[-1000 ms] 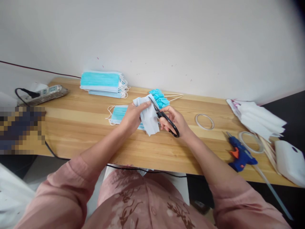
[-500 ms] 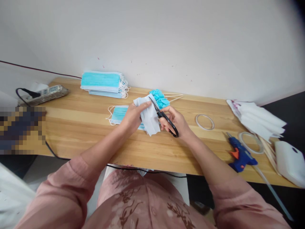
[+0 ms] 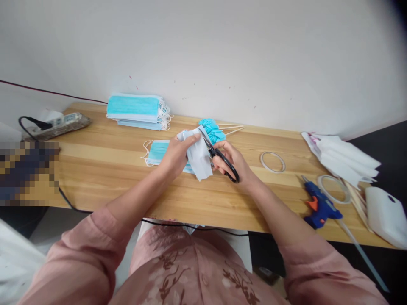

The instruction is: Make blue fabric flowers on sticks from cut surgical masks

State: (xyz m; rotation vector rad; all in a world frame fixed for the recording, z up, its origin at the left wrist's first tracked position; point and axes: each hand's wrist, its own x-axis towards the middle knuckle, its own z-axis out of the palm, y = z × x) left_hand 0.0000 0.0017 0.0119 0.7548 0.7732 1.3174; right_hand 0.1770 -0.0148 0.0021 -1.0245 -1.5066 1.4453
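My left hand [image 3: 178, 151] pinches a pale, whitish-blue piece of pleated face mask fabric [image 3: 200, 159], thumb on top. In my right hand [image 3: 230, 161] is a pair of black-handled scissors [image 3: 225, 163], its blades lying along the fabric's upper right edge near my left thumb. Whether the blades are parted is hard to make out. Below the fabric lies a blue face mask [image 3: 158, 151] with white ear loops, partly covered by my left hand. Just behind are blue pleated flowers [image 3: 213, 130] on thin wooden sticks [image 3: 233, 127].
A stack of blue masks [image 3: 133, 108] stands at the back left, near a power strip [image 3: 63, 125]. To the right lie a tape ring [image 3: 272, 162], a blue glue gun [image 3: 321, 205], another ring [image 3: 333, 189], white packaging [image 3: 346, 159] and a white box [image 3: 384, 216].
Almost nothing differs. The fabric and the scissors have shifted very slightly; both hands keep the same hold.
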